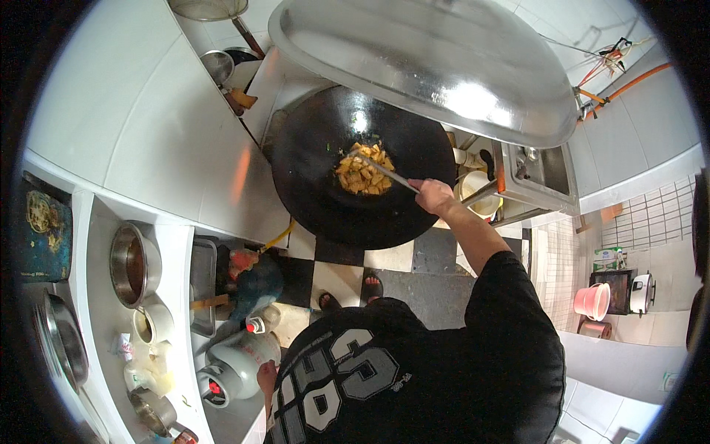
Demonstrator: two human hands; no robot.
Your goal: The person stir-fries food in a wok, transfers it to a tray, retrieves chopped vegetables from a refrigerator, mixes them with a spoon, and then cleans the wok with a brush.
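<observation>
Centrally, a heap of golden-brown food pieces (360, 183) with a few green bits lies at the bottom of a large dark wok (305, 159), which fills the upper middle of the frame. The end of a long-handled metal utensil (393, 175) rests among the pieces, its shaft slanting down toward the right. The right hand (435, 197), just right of centre and over the wok's edge, has its fingers closed around that handle. At the lower left of the frame, the left hand (268, 376) hangs beside the black shirt (458, 370), near a grey gas cylinder (251, 351); its fingers look curled, but I cannot tell whether it has hold of anything.

Above the wok, a broad silver metal dome (436, 63) spans the top of the frame. A metal sink (551, 169) stands at the upper right, and a pink bucket (586, 302) farther down the right side. Along the left, a metal pot (135, 265) of brown liquid sits on a white shelf (107, 222). Black and pale checkered tiles (336, 280) show below the wok, with two sandalled feet (373, 287) on them.
</observation>
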